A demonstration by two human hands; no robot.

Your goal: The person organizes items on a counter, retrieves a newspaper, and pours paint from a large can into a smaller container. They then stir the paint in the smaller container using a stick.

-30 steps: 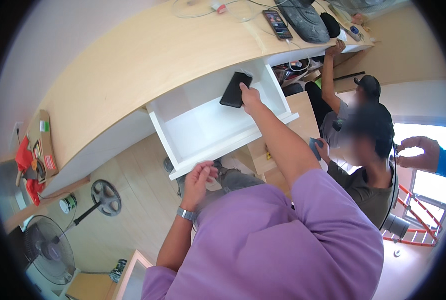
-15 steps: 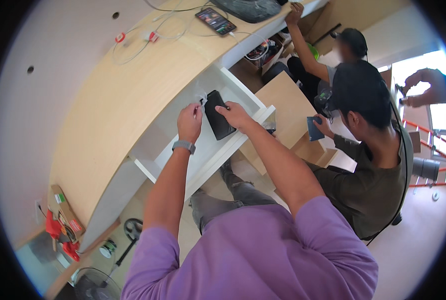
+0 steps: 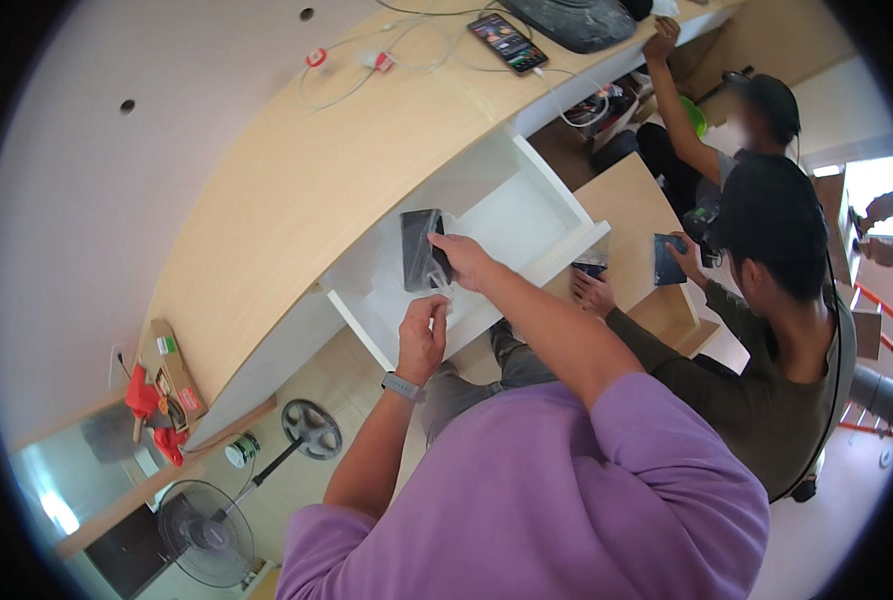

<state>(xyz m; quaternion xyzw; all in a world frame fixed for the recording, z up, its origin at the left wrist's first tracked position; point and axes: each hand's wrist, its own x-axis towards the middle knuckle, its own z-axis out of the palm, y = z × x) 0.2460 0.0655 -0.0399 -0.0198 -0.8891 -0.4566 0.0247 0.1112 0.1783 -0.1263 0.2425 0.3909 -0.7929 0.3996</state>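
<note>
The right hand (image 3: pixel 464 262) holds a flat black device (image 3: pixel 419 245) by its right edge, thumb lying over the face that shows and the other fingers mostly hidden. The left hand (image 3: pixel 423 335), a watch (image 3: pixel 402 386) on its wrist, has thumb and fingertips pinched together on the loose end of some clear plastic (image 3: pixel 435 272) that trails over the device's near end. The device is over the open white drawer (image 3: pixel 502 222), left of its middle; whether it touches the bottom cannot be told. Its long axis runs away from the person, slanting to the drawer's front panel: the far end points at the desk (image 3: pixel 297 250), the near end at the person. Beyond the drawer, on the desk, lie a lit phone (image 3: pixel 508 43) and a white cable (image 3: pixel 407 45). Right of the drawer, a co-worker in a dark cap (image 3: pixel 772 210) holds a blue pad (image 3: pixel 669 260). Left of the drawer stands a fan (image 3: pixel 207 533).
</note>
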